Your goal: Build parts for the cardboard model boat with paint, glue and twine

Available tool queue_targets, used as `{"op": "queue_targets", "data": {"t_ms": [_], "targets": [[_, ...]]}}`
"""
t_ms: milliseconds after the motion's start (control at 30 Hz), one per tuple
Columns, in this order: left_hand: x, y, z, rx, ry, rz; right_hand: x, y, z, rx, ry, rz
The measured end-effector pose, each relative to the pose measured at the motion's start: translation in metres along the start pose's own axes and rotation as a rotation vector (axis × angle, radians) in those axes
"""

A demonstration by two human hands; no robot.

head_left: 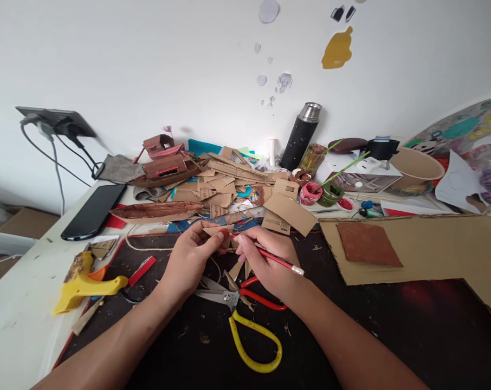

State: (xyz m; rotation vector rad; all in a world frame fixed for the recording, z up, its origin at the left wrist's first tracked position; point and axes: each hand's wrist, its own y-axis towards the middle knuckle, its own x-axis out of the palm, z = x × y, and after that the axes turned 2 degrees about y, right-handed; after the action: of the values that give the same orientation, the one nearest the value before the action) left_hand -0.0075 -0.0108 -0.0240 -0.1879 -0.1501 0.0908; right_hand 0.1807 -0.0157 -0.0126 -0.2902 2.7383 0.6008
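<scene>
My left hand (189, 257) pinches a small piece of cardboard (213, 231) together with a small round red piece (224, 234), which sits by the thumb tip. What exactly the red piece is, I cannot make out. My right hand (272, 254) grips a red and black pencil (280, 260) with a white end; its tip points left at the red piece. Under both hands lie open scissors (231, 297) with one yellow and one red handle, their blades toward the left. Thin cardboard scraps (234, 271) and string lie beside the blades.
A yellow glue gun (81, 284), red cutter (142, 270) and phone (94, 212) lie left. Behind the hands are brown model boats (158, 211) and heaped cardboard (229, 181). Paint jars (330, 193), a black thermos (300, 138) and a large cardboard sheet (428, 244) stand or lie right.
</scene>
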Motion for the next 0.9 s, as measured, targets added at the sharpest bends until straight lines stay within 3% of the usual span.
{"op": "queue_targets", "data": {"t_ms": [900], "targets": [[-0.0026,0.002,-0.0034,-0.004,-0.065,-0.013,0.0013,0.0005,-0.0027,-0.072,-0.022,0.006]]}}
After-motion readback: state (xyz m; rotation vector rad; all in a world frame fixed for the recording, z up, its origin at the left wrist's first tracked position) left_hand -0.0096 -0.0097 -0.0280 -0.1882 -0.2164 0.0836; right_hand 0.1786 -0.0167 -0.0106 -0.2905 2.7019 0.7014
